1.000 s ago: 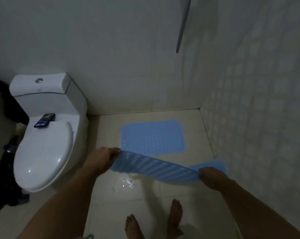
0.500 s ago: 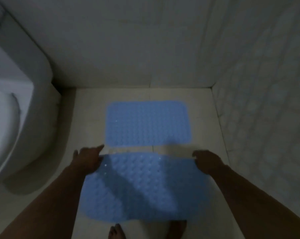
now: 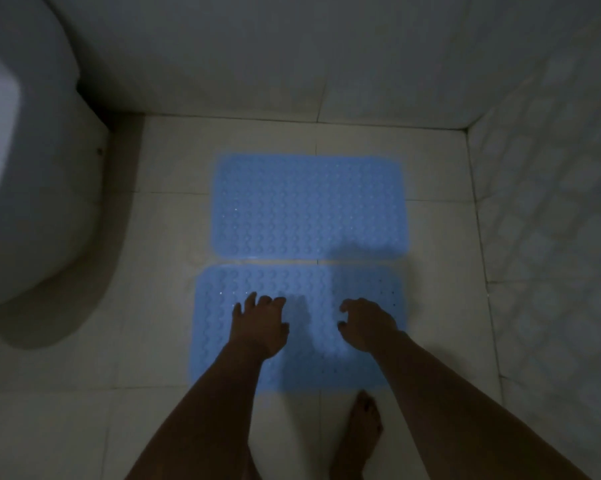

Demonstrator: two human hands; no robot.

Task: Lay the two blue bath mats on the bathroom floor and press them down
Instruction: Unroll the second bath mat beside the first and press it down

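Where hands (image 3: pixel 313 323) hover, bumpy rounded-corner mats (image 3: pixel 309 206) lie.

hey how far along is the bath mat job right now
Done: both mats lie flat on the floor, the far mat near the wall and the near mat just below it, a thin strip of tile between. In hand: the left hand and right hand are over the near mat, fingers loosely curled, gripping nothing. Left: pressing the mats down; contact isn't clear yet.

Dim bluish light, soft blur, edge distortion
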